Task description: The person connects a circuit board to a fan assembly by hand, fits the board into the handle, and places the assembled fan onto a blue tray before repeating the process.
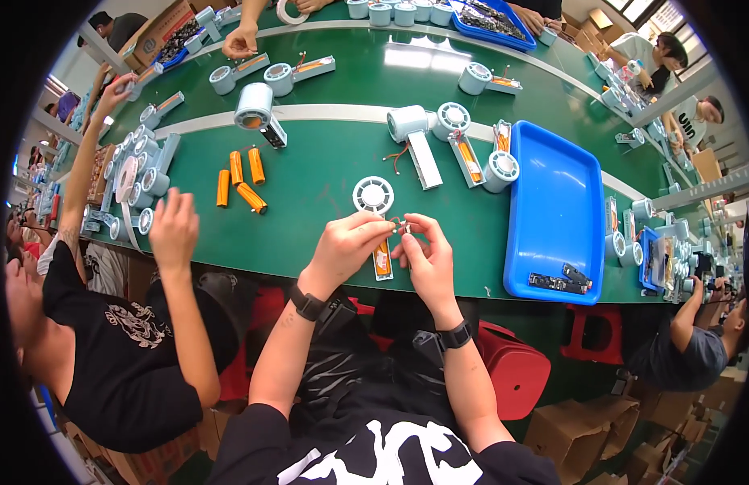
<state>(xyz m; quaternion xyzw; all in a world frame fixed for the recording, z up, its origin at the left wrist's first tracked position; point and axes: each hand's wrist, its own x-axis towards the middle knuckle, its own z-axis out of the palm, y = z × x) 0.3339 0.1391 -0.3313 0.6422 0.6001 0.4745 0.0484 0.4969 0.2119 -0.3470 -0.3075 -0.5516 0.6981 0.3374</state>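
Note:
A pale blue handheld fan lies in front of me, its round grille face up. Below the grille, its open handle shows an orange battery inside and is partly covered by my hands. My left hand is closed in a pinch on thin reddish wires with a small white connector at the end. Close beside it, my right hand pinches a small white connector. The two fingertips nearly meet above the handle; whether the connectors touch is too small to tell.
Several loose orange batteries lie to the left. More fans stand and lie beyond my hands. A blue tray at the right holds black parts. A co-worker's raised hand is close on my left. Red stools stand below the table edge.

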